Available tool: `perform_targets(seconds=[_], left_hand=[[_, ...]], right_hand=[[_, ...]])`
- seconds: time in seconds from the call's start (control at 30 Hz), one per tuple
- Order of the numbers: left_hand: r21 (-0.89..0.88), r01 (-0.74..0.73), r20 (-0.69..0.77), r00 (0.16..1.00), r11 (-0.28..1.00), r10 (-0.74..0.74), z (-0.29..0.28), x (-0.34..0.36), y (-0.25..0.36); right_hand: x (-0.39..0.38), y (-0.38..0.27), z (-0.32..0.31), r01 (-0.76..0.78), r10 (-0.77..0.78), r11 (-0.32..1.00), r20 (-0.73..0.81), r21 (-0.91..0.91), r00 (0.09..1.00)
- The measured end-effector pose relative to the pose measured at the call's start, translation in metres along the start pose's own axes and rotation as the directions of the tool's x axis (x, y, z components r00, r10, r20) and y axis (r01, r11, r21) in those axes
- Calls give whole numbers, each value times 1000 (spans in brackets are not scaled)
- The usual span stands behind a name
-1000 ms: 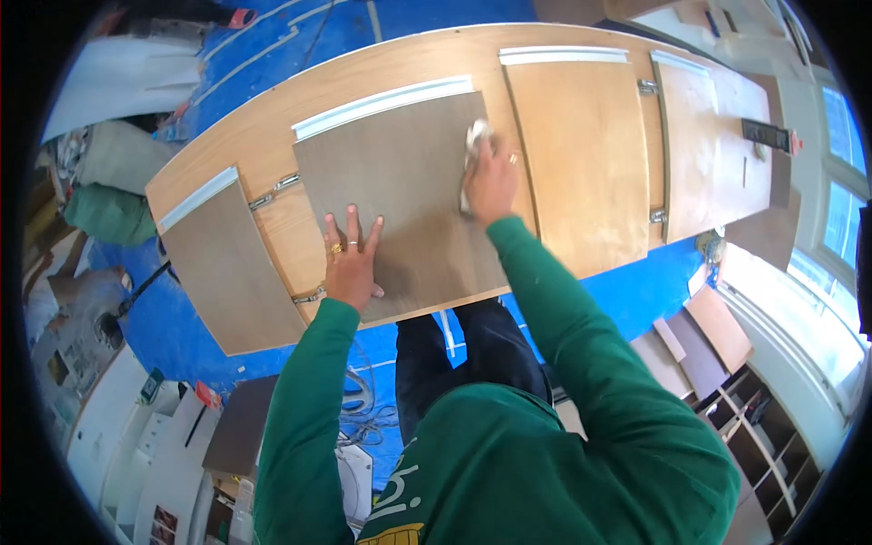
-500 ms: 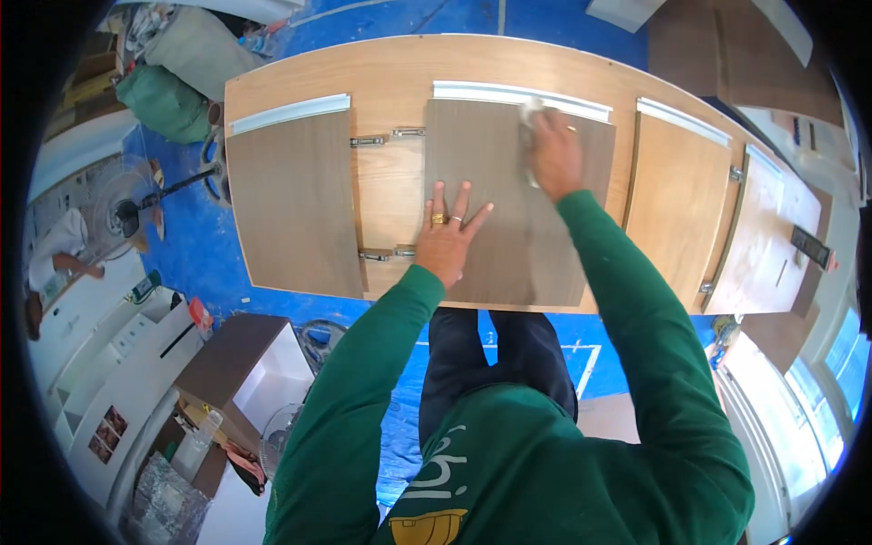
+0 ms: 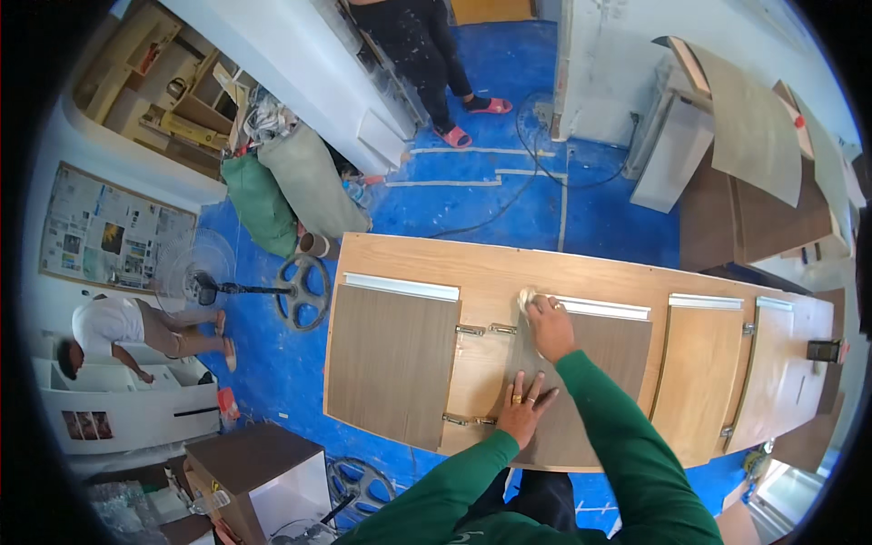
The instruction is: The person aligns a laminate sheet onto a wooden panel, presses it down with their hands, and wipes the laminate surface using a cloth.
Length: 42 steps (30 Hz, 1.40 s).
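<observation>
Wiping seems unfinished, the right hand (image 3: 550,331) pinching a cloth (image 3: 526,299) far left on the second-from-left panel (image 3: 619,348), the left hand (image 3: 520,414) spread-fingered nearer

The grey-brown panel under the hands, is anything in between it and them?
Yes, a pale cloth held in the right hand, near the upper left corner of the panel. Nothing visible stands between the left hand and the panel.

Right hand (image 3: 552,329) and cloth (image 3: 527,300) shifted to far left corner of brown panel (image 3: 623,356), person's legs (image 3: 415,50) (pink slippers (image 3: 457,138)) now visible
</observation>
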<state>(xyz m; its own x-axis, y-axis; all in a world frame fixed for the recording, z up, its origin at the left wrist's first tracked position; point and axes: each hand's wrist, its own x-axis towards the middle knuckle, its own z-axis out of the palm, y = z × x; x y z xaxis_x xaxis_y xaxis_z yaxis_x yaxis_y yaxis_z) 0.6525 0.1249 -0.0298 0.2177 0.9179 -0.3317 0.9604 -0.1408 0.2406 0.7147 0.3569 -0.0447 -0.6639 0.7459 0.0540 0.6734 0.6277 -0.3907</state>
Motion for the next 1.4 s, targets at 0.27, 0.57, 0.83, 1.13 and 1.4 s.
perform_targets(seconds=[0.27,0.57,0.83,1.13,1.4], left_hand=[[-13,67,176,982,998,-64,3,1,-2],[-374,308,-23,940,875,-341,39,-71,48],[-936,316,243,259,-156,-935,106,-153,104],[-730,-408,450,317,-548,-835,158,-139,112],[-752,-295,460,405,-590,-790,169,-146,104]], right_hand=[[-49,-33,17,259,-252,966,253,8,934],[2,4,52,179,-192,976,-98,-127,976],[15,9,45,226,-236,969,-98,-102,967],[0,1,49,215,-236,957,-92,-192,967],[-220,-83,65,560,-517,825,302,-72,801]])
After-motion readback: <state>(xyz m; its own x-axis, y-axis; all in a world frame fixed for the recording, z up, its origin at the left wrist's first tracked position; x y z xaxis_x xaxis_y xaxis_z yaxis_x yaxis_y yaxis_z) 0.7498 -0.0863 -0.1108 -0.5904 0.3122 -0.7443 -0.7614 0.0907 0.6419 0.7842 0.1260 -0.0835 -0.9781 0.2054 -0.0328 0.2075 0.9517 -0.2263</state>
